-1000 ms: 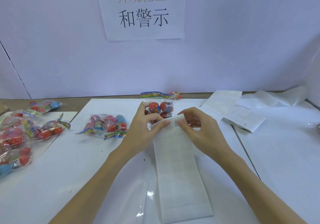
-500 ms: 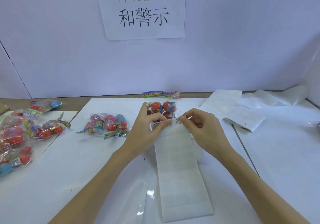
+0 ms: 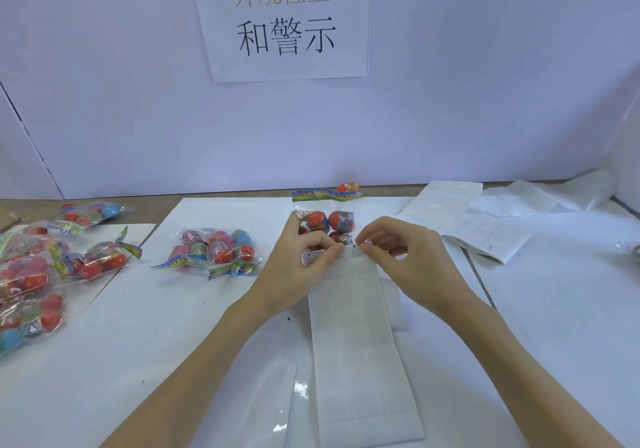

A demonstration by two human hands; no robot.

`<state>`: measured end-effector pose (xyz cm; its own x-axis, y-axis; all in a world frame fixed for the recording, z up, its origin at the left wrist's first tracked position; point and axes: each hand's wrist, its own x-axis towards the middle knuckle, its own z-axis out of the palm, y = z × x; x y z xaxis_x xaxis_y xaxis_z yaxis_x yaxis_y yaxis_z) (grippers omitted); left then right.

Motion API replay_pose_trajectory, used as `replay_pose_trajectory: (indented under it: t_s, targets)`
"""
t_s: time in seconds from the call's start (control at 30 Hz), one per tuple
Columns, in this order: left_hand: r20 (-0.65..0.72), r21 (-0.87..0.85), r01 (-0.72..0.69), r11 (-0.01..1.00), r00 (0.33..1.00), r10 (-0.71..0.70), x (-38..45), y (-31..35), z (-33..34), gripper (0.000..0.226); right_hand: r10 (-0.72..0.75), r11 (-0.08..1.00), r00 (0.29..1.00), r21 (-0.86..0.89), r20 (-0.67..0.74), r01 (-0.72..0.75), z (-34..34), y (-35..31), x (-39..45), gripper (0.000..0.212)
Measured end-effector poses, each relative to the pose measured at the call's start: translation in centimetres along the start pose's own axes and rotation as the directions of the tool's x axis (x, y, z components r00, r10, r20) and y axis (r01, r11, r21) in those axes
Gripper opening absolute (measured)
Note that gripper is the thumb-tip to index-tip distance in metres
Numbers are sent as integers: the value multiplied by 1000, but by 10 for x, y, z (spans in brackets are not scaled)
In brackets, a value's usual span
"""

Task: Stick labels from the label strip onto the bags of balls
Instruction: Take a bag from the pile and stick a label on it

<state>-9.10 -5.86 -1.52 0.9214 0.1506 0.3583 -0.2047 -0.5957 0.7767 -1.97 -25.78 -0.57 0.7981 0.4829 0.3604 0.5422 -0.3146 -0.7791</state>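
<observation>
White label strip (image 3: 360, 354) lies flat on counter (image 3: 138, 343), running from near edge up to both hands. Left hand (image 3: 298, 267) grip pinches strip's top edge; right hand (image 3: 398, 257) grip pinches a label (image 3: 358, 251) there. Just beyond, touching the fingers, a bag of balls (image 3: 329, 221). More bags (image 3: 214, 248) left.

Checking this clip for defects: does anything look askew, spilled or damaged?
Nothing stands out. Both hands, left hand and right hand, pinch the label strip at its far end, in front of a bag of balls.
</observation>
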Motion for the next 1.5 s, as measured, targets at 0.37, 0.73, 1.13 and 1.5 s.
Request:
replay_pose_trajectory:
  t_s: [0.37, 0.73, 1.13, 1.5]
  targets:
    - [-7, -83, 178, 980, 984, -179, 2, 5, 2, 21, -187, 981, 982, -61, -11, 186, 1, -1, -3, 18]
    - [-161, -195, 89, 977, 979, -122, 6, -1, -2, 21, 19, 936, 989, 350, -150, 36, -2, -15, 0, 21]
    - [-63, -533, -12, 846, 998, -26, 4, 5, -10, 65, 128, 699, 992, 710, -8, -85, 2, -21, -1, 26]
    - [-41, -575, 46, 817, 995, -85, 4, 9, -3, 46, 135, 706, 990, 704, -32, -73, 1, -25, -3, 28]
